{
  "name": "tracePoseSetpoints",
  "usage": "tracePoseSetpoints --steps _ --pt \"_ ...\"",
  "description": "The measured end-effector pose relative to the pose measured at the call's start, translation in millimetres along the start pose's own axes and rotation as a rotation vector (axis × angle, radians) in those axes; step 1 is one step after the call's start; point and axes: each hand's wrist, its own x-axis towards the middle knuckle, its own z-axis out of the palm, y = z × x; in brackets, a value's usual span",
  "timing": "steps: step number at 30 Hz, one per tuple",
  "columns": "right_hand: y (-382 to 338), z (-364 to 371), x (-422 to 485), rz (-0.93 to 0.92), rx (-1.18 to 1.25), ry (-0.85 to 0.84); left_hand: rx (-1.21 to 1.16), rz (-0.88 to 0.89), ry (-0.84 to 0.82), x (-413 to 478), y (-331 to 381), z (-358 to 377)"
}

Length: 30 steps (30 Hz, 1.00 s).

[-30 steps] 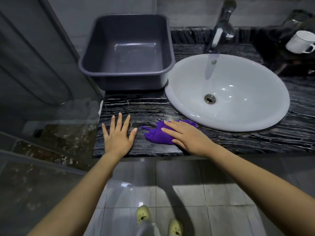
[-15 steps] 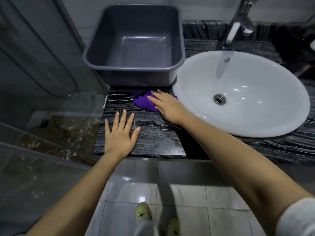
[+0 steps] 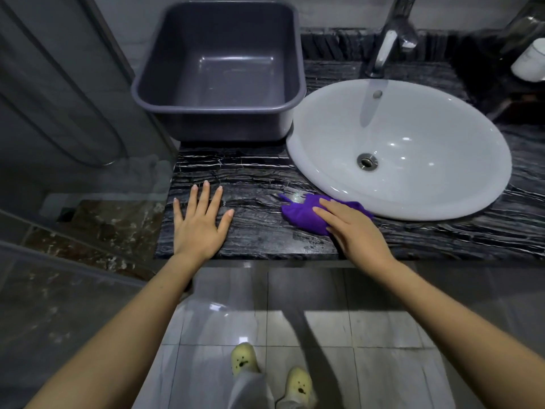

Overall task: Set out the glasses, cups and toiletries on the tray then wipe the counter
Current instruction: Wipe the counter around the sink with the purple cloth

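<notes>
A purple cloth [image 3: 303, 212] lies on the dark marble counter [image 3: 259, 178], just in front of the white oval sink [image 3: 413, 137]. My right hand [image 3: 358, 228] presses flat on the cloth's right part, fingers pointing left. My left hand [image 3: 199, 225] rests palm down with spread fingers on the counter near its left front corner, holding nothing. A white cup [image 3: 529, 64] shows at the far right edge on a dark tray [image 3: 501, 95]; the rest of the tray is out of view.
An empty grey plastic tub [image 3: 218, 93] stands at the back left of the counter, touching the sink rim. A chrome tap [image 3: 392, 36] rises behind the sink. A glass shower panel [image 3: 73, 113] borders the counter's left end. Tiled floor and my yellow slippers [image 3: 243, 360] are below.
My right hand has dragged the cloth from beside the tub back toward the counter's front, by the sink's near rim. The left hand has stayed planted.
</notes>
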Motion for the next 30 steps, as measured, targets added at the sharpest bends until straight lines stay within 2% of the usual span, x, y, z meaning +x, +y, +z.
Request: tracePoseSetpoints --steps 3,6,11,15,19,22,24,27,30 --pt "-25.1 14.0 -1.3 0.199 -0.019 0.117 0.0 0.006 0.001 -0.1 -0.3 0.3" --pt "-56.0 26.6 3.1 0.373 -0.024 0.166 0.003 0.007 0.0 -0.8 0.1 0.2" --pt "-106.8 48.5 25.8 0.484 -0.038 0.187 0.029 0.002 -0.014 0.6 1.5 -1.5" --pt "-147.5 65.3 46.0 0.482 -0.014 0.111 -0.08 -0.012 -0.077 2.0 1.2 -8.7" --pt "-190.5 80.7 64.2 0.387 0.011 0.02 -0.38 -0.031 -0.186 8.3 -8.5 -22.8" --pt "-223.2 80.9 74.7 0.327 0.082 -0.145 -0.647 -0.057 -0.178 6.9 -22.6 -37.9" --pt "-236.8 84.0 79.2 0.275 0.085 -0.172 -0.78 -0.104 -0.13 1.7 -31.9 -49.5" --pt "-236.8 75.4 78.3 0.212 0.095 -0.156 -0.729 -0.099 -0.07 -6.8 -45.0 -59.7" --pt "-223.0 52.5 71.3 0.141 0.219 -0.206 -0.52 0.101 -0.033 -10.3 -56.0 -64.0"
